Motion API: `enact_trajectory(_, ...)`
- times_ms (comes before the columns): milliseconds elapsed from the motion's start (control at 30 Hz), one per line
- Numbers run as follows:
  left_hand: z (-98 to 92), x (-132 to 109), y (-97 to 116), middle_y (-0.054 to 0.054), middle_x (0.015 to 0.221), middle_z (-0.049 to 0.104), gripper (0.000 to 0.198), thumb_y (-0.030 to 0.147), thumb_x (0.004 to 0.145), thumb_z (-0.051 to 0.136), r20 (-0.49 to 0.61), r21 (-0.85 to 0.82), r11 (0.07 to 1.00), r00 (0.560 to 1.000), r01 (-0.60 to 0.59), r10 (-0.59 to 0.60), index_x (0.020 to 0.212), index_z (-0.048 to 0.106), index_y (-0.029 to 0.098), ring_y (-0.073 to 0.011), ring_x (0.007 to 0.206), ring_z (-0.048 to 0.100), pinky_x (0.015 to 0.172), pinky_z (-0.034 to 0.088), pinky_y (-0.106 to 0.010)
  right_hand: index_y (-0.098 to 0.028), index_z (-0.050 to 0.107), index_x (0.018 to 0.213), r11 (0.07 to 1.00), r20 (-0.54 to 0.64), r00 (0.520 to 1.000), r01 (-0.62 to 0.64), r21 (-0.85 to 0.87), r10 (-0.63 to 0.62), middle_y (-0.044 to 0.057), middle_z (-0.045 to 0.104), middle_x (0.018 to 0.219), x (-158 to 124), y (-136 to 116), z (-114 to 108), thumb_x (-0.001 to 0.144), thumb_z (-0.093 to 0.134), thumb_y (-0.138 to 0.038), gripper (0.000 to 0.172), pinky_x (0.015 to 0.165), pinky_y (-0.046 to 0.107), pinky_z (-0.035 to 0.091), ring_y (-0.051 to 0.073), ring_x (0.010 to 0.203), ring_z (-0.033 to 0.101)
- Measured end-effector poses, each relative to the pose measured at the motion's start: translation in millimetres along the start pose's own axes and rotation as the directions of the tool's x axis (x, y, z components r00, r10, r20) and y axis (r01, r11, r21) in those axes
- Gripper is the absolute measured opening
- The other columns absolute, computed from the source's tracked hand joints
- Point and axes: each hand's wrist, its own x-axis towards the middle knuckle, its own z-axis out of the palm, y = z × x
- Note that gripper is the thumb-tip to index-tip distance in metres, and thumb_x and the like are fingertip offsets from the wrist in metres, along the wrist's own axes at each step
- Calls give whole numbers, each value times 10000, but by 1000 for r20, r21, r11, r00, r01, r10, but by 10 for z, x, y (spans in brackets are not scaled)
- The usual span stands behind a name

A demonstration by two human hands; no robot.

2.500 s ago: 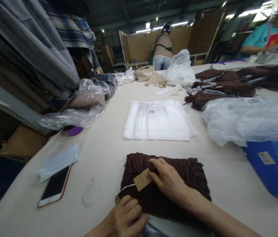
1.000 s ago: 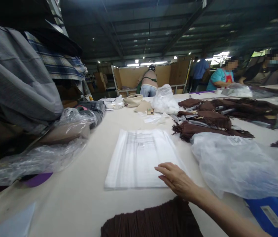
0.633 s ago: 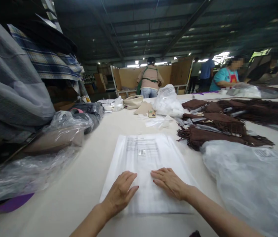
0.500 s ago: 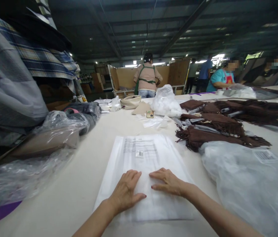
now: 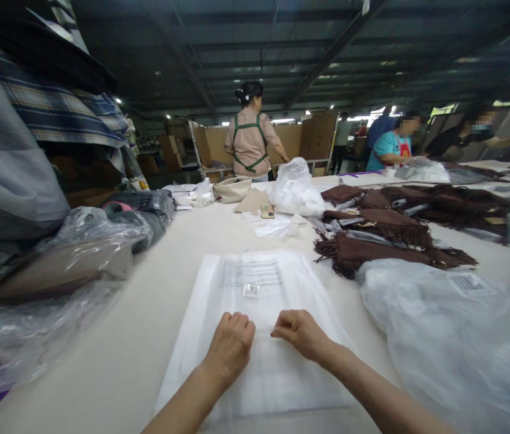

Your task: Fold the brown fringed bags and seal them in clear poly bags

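A flat stack of white plastic bags point(image 5: 255, 283) with printed text and a small barcode sticker lies on the cream table point(image 5: 114, 361) before me. My left hand point(image 5: 230, 346) rests on the stack with its fingers curled under. My right hand point(image 5: 298, 333) is beside it, fingers pinched on the top bag's surface. The two hands almost touch near the stack's middle.
Brown fringed pieces point(image 5: 372, 241) lie at the right, with crumpled clear plastic point(image 5: 445, 337) in front of them. Bagged goods point(image 5: 69, 265) and hanging fabric point(image 5: 15, 157) line the left edge. A white bag bundle point(image 5: 295, 190) sits further back. Other people work beyond the table.
My view rose from the brown fringed piece to the bag stack. Both hands came onto the stack flat, and now their fingers have curled and pinched at the top bag.
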Motion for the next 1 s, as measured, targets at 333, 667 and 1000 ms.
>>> enact_trajectory(333,-220,-926,-403,-45,665,583,284,-63,741,396,-173,193,981,985,28,6,733,591,145,-195,615,517,596,400,-292,-186,600,758,904,-198,922,251,-347,-333,41,592,682,-946,277,-268,828,407,-37,254,622,287,357,165,633,499)
enact_trajectory(667,-489,-1372,-276,-67,683,594,246,112,831,394,-51,66,836,839,545,-542,695,595,152,-224,652,551,581,384,-316,-209,565,689,998,-408,910,-68,8,66,40,551,732,-1268,213,-197,706,438,-96,171,626,300,367,171,656,485)
enact_trajectory(1000,-368,-1623,-31,9,607,603,138,168,599,678,421,-810,-322,105,491,-901,615,541,170,-93,490,521,451,442,-189,-196,570,692,484,-47,767,-354,800,640,-75,417,410,-1356,-2,31,607,659,-505,333,331,217,315,84,340,376)
